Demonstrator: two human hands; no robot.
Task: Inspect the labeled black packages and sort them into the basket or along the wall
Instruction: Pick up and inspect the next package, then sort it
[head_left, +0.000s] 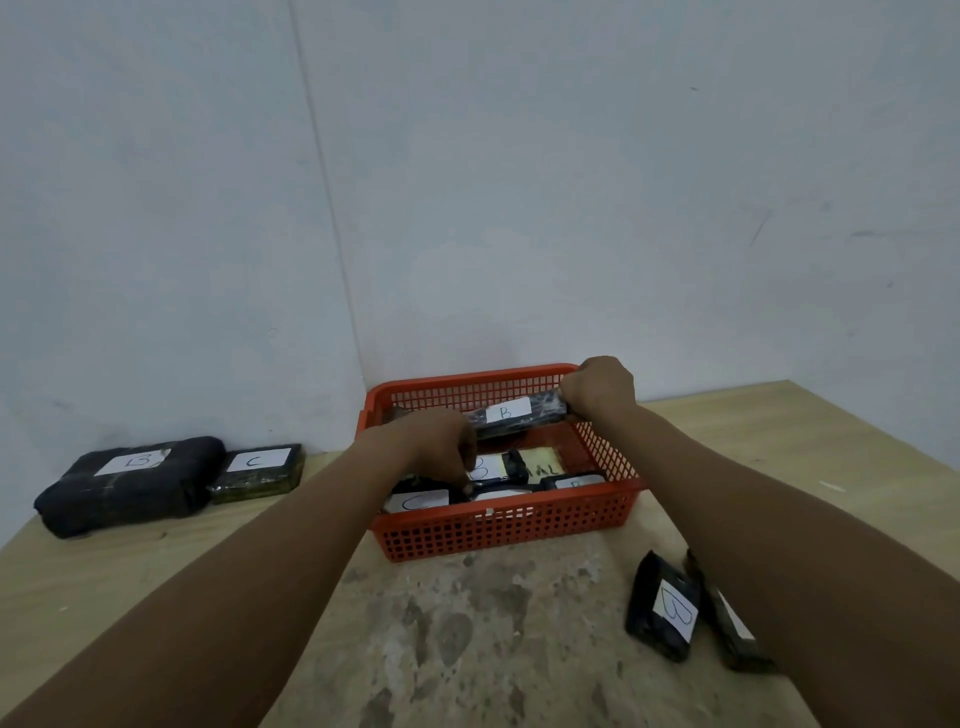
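My right hand (597, 387) was curled tight round one end of a long black pack (511, 415) w/ a "B" label, holding it up over the back of the red basket (509, 530). The label faced up, prob so I could read it and pick where it goes. My left hand (441, 447) reached down into the basket, fingers bent down at the packs near the front. It looked like they pinched sth there, but I couldn't tell what, the hand hid it.

Inside the basket lay more black packs. One at the front left said "C" (418, 501), one in the middle said "B" (485, 467), and one at the front right (574, 483) had a label I could only half read. A yellow paper (543, 462) w/ letters lay on the basket floor.

By the wall on the left sat a big black bundle (124, 483) marked "B", and a flatter pack (257, 470) marked "C" was touching its right side. I guess that was the wall row.

On the table (467, 649) near my right arm lay 2 more packs, a "B" one (665, 608) and a thin one (727, 623) partly under my arm. Those still need sorting, I think. My own arms crossed over the basket, so they blocked part of it.
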